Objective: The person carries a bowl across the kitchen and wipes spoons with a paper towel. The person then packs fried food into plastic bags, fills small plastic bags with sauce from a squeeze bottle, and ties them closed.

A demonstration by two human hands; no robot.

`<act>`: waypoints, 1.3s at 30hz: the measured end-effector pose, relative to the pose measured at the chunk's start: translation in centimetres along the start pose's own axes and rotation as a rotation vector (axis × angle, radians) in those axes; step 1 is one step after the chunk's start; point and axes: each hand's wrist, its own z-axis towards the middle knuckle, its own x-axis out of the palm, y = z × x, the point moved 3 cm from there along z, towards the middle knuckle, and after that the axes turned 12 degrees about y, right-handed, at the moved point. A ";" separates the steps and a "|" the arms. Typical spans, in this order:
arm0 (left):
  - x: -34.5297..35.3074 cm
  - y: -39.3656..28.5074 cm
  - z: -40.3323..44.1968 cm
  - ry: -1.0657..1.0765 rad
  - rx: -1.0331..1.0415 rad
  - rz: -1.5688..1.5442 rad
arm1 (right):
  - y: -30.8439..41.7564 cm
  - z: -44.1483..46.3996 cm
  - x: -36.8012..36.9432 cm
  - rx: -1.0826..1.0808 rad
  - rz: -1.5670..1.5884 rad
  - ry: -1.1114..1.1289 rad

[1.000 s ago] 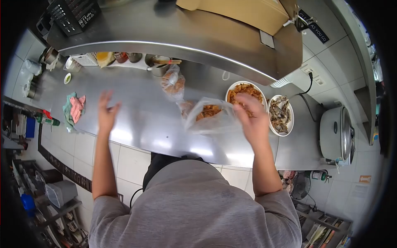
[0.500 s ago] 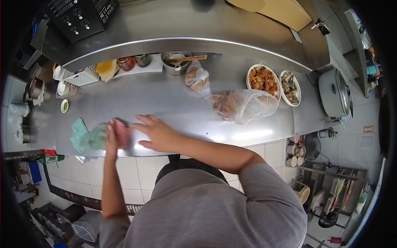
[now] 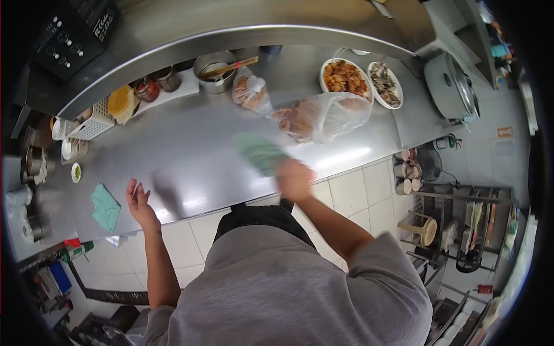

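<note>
My right hand [image 3: 294, 179] is closed on a green cloth [image 3: 261, 154], which stretches out to the left over the front part of the steel counter [image 3: 202, 144]; both are smeared by motion. A reddish patch shows at the edge of that hand, too blurred to name. Farther left, my left hand [image 3: 140, 205] hangs over the counter's front edge with its fingers apart, holding nothing. A second green cloth [image 3: 105, 207] lies on the counter just left of it. Past the cloth in my right hand sits a clear plastic bag [image 3: 329, 118] with brownish food inside.
Behind are a smaller tied bag [image 3: 250, 92], a metal pot [image 3: 214, 85] with wooden sticks, jars and a white basket [image 3: 95, 124]. Two dishes of food, one brownish [image 3: 345, 78] and one greyish [image 3: 384, 83], stand at the back right near a large cooker [image 3: 450, 86]. A small green-filled dish [image 3: 76, 172] sits left.
My right hand has moved right and now grips the green cloth that was at my left hand. My left hand is empty and slightly farther left. The camera view has shifted.
</note>
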 end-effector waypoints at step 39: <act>43.8 -17.8 -11.0 0.626 0.272 0.851 | -33.0 20.4 -16.8 -0.261 0.029 -0.024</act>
